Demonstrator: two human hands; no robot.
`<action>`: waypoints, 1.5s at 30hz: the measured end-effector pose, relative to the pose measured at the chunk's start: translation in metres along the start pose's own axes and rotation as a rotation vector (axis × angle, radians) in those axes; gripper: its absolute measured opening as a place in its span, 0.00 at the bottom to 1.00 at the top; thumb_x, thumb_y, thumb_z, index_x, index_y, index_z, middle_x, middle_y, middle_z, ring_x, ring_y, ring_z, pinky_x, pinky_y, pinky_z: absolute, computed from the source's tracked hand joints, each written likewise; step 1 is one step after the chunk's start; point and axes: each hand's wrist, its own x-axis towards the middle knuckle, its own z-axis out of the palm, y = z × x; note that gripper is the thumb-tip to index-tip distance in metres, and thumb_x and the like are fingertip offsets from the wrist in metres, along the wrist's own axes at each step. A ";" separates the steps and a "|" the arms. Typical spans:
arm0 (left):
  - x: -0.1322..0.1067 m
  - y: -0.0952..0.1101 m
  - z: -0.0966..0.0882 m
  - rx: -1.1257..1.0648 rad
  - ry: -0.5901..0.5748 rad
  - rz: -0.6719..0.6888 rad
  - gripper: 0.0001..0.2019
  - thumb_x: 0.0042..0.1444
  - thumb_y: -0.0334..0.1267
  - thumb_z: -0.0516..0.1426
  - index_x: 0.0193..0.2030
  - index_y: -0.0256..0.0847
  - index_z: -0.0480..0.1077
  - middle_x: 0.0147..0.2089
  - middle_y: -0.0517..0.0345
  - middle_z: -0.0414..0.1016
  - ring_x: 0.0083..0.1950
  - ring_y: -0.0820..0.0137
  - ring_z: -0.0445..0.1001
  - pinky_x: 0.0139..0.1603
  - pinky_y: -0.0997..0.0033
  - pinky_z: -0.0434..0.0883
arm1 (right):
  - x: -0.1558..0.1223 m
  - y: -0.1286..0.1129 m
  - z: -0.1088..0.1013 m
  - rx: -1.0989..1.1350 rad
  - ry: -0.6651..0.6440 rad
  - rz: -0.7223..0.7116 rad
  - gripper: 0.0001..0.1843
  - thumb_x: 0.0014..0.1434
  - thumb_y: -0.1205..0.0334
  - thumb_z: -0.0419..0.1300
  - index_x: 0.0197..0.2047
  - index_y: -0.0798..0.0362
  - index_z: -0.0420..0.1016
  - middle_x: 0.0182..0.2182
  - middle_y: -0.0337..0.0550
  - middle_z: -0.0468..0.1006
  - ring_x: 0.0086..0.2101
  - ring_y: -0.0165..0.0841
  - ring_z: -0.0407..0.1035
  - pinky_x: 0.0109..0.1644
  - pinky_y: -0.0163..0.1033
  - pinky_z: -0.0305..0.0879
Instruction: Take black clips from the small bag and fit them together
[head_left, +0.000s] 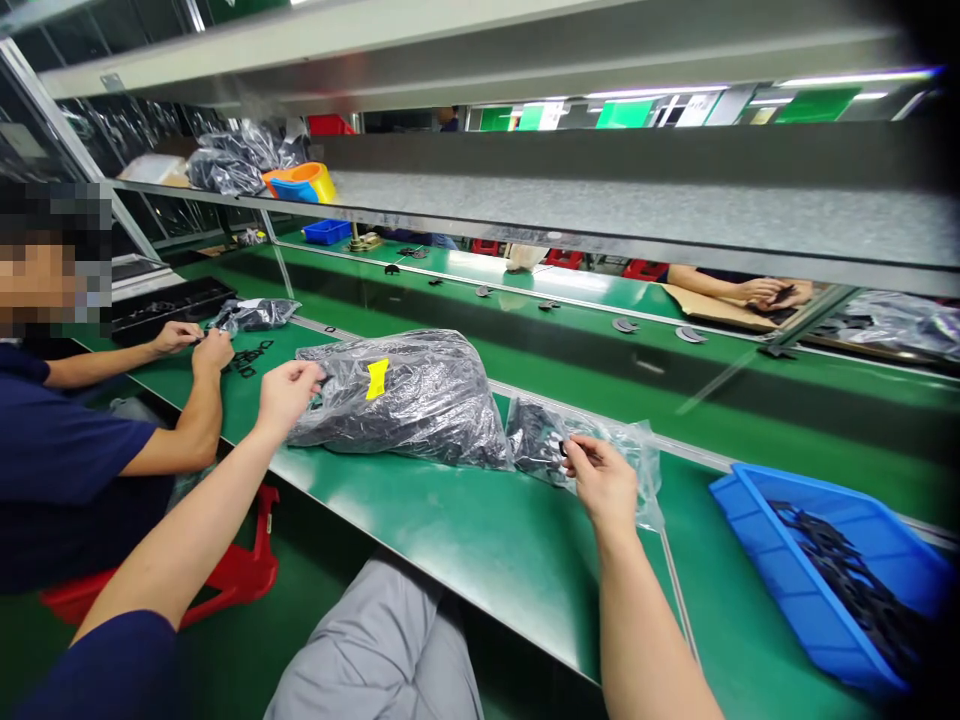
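Observation:
My left hand [285, 400] is closed in a pinch at the left end of a large clear plastic bag [427, 420] full of dark pieces. Something dark shows at those fingertips, too small to name. A yellow label [377, 379] sits on top of the bag. My right hand [606, 485] pinches a small black part [564, 448] between thumb and fingers. It is over a smaller clear bag [534, 428] of black parts, whose loose plastic spreads out to the right.
A blue bin [795, 590] of black parts stands at the right. Left of me, a co-worker's hands [199, 345] work above loose black parts [251, 358]. Across the green conveyor belt [600, 370] lie several curved pieces; another person's hands [772, 292] show there. A metal shelf [600, 195] hangs overhead.

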 end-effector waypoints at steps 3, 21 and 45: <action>-0.027 0.030 0.038 -0.193 -0.282 -0.005 0.15 0.51 0.47 0.57 0.36 0.35 0.74 0.33 0.51 0.79 0.27 0.71 0.73 0.28 0.72 0.70 | -0.005 -0.009 0.006 0.167 -0.049 0.078 0.25 0.43 0.43 0.67 0.38 0.55 0.76 0.24 0.43 0.78 0.23 0.37 0.73 0.29 0.43 0.72; -0.136 0.102 0.217 -0.762 -1.023 -0.486 0.09 0.48 0.33 0.65 0.32 0.34 0.68 0.34 0.51 0.78 0.28 0.74 0.77 0.31 0.75 0.74 | -0.022 -0.029 0.010 0.224 -0.130 -0.225 0.06 0.53 0.58 0.64 0.34 0.50 0.76 0.44 0.47 0.73 0.43 0.38 0.71 0.40 0.42 0.73; -0.147 0.089 0.213 -0.923 -1.105 -0.591 0.05 0.50 0.31 0.63 0.31 0.31 0.71 0.29 0.54 0.76 0.31 0.71 0.78 0.39 0.70 0.77 | -0.032 -0.024 0.021 -0.157 -0.409 -0.507 0.13 0.55 0.74 0.55 0.35 0.48 0.78 0.43 0.45 0.73 0.45 0.35 0.69 0.50 0.45 0.66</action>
